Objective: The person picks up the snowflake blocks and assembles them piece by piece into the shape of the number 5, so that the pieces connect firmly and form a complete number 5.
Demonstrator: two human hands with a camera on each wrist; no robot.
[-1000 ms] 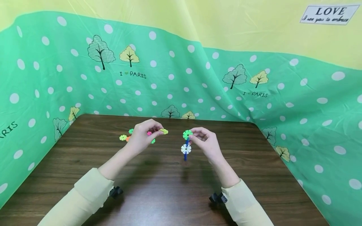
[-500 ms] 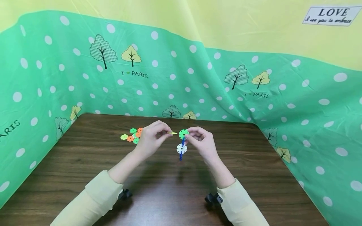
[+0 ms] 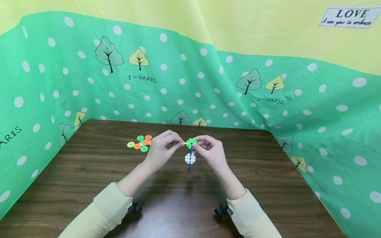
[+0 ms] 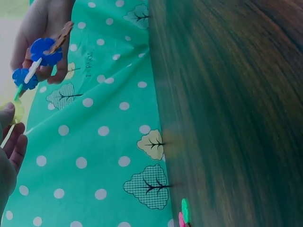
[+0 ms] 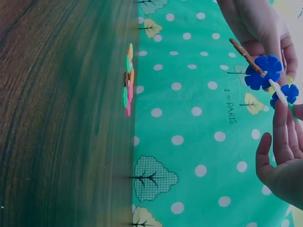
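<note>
My left hand (image 3: 162, 148) pinches a yellow notched snowflake disc (image 3: 185, 143), seen edge-on in the head view. Its rim is right at the left edge of a green snowflake disc (image 3: 191, 142), which my right hand (image 3: 212, 150) holds between thumb and fingers. Below the green disc hangs a linked chain: a blue disc (image 5: 288, 93), a white disc (image 3: 187, 158), a second blue disc (image 4: 45, 52), and a brown disc (image 4: 61, 37) at the end. Both hands are raised above the table, close together. In the right wrist view, the chain partly covers the yellow disc.
On the dark wooden table (image 3: 268, 185), left of my left hand, lies a small pile of loose discs, with an orange disc (image 3: 137, 146), a green disc (image 3: 144, 148) and a yellow disc (image 3: 130, 144) among them. A green dotted cloth (image 3: 178, 92) hangs behind the table.
My left hand has moved right with the yellow disc, bringing it up to the green disc and uncovering more of the pile. My right hand has shifted slightly left with the chain.
</note>
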